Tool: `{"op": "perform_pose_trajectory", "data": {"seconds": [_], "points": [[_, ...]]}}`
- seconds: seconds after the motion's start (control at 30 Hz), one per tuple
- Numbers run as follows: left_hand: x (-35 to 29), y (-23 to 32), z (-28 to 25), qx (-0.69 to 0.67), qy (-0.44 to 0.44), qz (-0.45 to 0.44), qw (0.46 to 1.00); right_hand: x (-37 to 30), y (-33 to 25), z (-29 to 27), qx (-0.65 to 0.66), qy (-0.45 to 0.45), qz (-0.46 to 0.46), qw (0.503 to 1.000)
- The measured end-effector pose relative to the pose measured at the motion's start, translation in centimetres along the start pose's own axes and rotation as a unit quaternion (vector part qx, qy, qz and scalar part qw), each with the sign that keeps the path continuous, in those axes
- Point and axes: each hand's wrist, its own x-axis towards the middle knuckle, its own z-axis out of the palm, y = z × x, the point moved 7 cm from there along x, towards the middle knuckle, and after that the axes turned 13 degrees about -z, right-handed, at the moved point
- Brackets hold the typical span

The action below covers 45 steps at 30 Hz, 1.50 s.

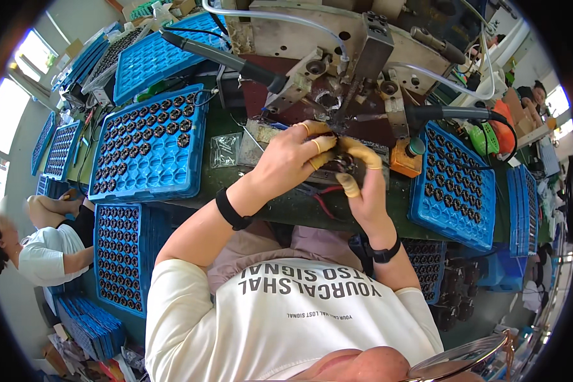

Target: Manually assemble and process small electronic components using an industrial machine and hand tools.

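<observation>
My left hand (pixel 290 156), with yellow finger cots on its fingertips, reaches in below a metal bench fixture (pixel 363 57). Its fingers pinch a small dark round part (pixel 344 159), which they largely hide. From the other side my right hand (pixel 366 181), also in finger cots, curls thumb and fingers around the same part. Just beyond my fingertips, metal tips and clamps of the fixture converge. Two grey-handled soldering irons point inward there, a left one (pixel 235 60) and a right one (pixel 439 113). Red-handled pliers (pixel 325 202) lie beneath my hands.
On the left, a blue tray (pixel 194 169) holds rows of dark round parts; another blue tray (pixel 484 239) stands on the right. A small clear bag (pixel 225 150) lies beside my left wrist. An orange box (pixel 404 162) sits right of my hands. A person (pixel 44 254) sits at far left.
</observation>
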Motion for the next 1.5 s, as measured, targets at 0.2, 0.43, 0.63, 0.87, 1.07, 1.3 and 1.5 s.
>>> {"op": "perform_pose_trajectory", "data": {"seconds": [0.2, 0.43, 0.63, 0.87, 1.07, 1.3, 1.5], "points": [[0.2, -0.1, 0.3, -0.088, 0.014, -0.035, 0.995, -3.2, 1.0, -6.4, -0.096, 0.114, 0.015, 0.989], [-0.4, -1.6, 0.4, -0.138, 0.041, -0.139, 0.98, -3.7, 3.8, -9.1, -0.229, 0.074, 0.074, 0.968], [-1.4, -1.2, 0.0, -0.192, 0.057, -0.148, 0.968, -6.4, 6.5, -12.3, -0.338, 0.062, 0.064, 0.937], [-9.9, -7.1, -12.1, 0.027, 0.142, -0.246, 0.958, -5.4, 6.5, -11.8, -0.405, 0.03, 0.009, 0.914], [-21.5, -12.4, -25.6, 0.249, 0.3, -0.397, 0.831, -6.7, 10.3, -13.0, -0.384, 0.018, 0.096, 0.918], [-22.1, -19.0, -31.5, 0.282, 0.235, -0.403, 0.839, -6.0, 7.0, -15.1, -0.191, 0.09, 0.112, 0.971], [-18.4, -22.2, -29.6, 0.334, 0.048, -0.427, 0.839, -11.7, 4.6, -19.3, -0.205, 0.163, 0.167, 0.95]]}}
